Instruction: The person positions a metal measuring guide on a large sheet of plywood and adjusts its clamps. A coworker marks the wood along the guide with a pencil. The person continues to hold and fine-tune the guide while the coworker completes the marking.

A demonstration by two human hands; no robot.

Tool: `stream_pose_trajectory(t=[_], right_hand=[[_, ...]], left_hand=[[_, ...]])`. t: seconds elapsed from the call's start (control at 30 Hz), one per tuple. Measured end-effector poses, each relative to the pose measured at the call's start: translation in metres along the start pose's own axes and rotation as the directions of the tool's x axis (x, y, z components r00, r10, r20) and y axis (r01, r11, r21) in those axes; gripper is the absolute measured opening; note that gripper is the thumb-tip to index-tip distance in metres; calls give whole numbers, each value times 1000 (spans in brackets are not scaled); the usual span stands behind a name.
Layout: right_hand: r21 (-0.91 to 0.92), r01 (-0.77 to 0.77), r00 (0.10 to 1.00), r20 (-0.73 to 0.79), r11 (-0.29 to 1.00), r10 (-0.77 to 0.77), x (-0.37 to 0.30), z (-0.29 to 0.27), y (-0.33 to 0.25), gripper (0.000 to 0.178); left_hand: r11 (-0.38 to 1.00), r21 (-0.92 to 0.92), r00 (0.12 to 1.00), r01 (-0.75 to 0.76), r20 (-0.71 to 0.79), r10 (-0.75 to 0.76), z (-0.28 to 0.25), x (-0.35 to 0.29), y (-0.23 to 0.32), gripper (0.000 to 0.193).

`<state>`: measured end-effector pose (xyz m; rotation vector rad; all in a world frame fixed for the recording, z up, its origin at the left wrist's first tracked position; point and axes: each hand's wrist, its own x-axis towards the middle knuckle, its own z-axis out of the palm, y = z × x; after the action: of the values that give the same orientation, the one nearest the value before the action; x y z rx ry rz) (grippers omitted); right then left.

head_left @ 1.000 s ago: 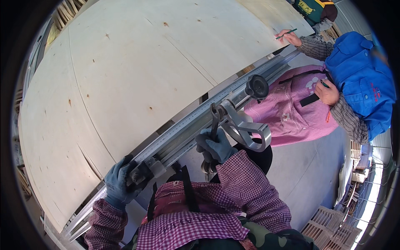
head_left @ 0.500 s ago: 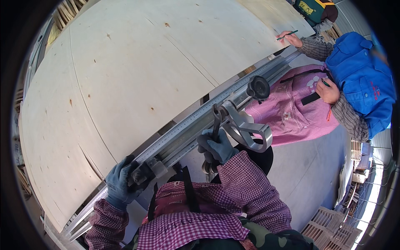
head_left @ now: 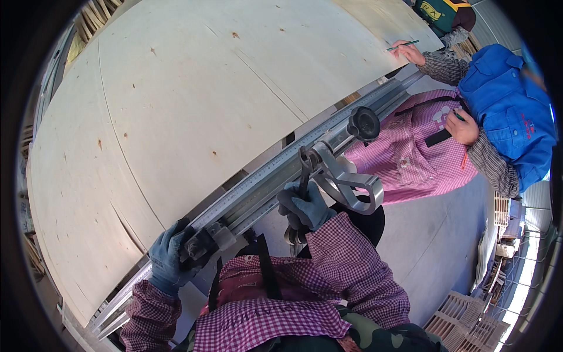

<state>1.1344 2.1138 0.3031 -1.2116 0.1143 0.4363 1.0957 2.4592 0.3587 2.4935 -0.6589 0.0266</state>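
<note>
My left hand [head_left: 168,252], in a blue-grey glove, is closed around a dark stop block [head_left: 200,246] on the metal rail. Also gloved, my right hand [head_left: 308,206] grips a dark wrench [head_left: 304,170]; its forked end stands beside the pivot of a silver metal bracket [head_left: 353,183] with a loop-shaped end. The rail [head_left: 281,167] carries a ruler scale and runs diagonally along the near edge of a large pale plywood sheet [head_left: 176,105]. Just past the bracket, a black knob [head_left: 363,124] sits on the rail.
At right, a co-worker in a blue jacket [head_left: 507,105] and pink checked apron holds a green pencil [head_left: 404,44] against the sheet's far corner. Another person [head_left: 440,16] stands beyond. Slatted wooden stacks [head_left: 463,320] lie at lower right.
The co-worker's hand with the pencil has shifted slightly to the left over the sheet. Both of my hands, the wrench and the rail look unmoved.
</note>
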Motion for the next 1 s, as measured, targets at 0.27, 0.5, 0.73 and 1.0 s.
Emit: stream_pose_trajectory(t=[0.27,0.5,0.73,1.0], right_hand=[[-5,31,1000,-1,1000,-31,0,1,6,22],[-20,-38,999,14,999,39,1,0,1,24],[-54,-38,999,24,998,40,5,-1,-1,26],[-25,-31,999,13,999,31,6,-4,-5,24]], left_hand=[[1000,-10,1000,16,6,-16,-2,-1,0,60],[1000,1,1000,9,-8,-9,0,-1,-1,61],[1000,11,1000,19,9,-19,-1,0,-4,68],[1000,12,1000,13,22,-13,-2,5,-4,72]])
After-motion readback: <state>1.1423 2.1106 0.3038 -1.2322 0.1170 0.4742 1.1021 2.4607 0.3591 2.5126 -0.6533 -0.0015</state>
